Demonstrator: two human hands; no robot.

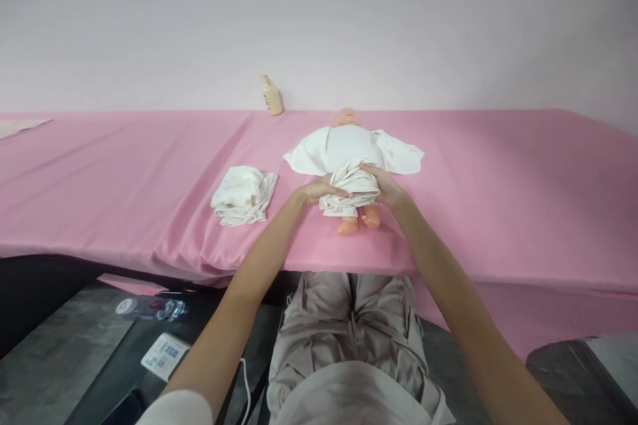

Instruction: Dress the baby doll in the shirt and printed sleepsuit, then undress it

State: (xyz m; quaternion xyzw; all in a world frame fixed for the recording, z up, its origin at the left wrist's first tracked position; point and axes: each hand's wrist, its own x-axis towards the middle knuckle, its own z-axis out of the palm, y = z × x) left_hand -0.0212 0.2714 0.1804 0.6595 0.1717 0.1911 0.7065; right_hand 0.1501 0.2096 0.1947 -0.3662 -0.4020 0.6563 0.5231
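A baby doll (347, 117) lies on its back on the pink-covered table, feet toward me, in a white top (351, 145) with the sleeves spread. Over its legs my two hands grip a bunched white cloth garment (353, 180), its folds gathered in layers. My left hand (323, 190) holds the left side of the bunch, thumb on top. On the opposite side my right hand (383, 184) has its fingers wrapped around the edge. Both doll feet (349, 224) show below the cloth; the rest of the legs is hidden. A folded white cloth pile (243, 194) lies to the left.
A cream pump bottle (272, 96) stands by the white wall at the back. The pink cloth (498, 199) covers the table and hangs over its front edge. Below at left, a plastic water bottle (152, 307) and a white labelled card (165, 356) lie on a dark seat.
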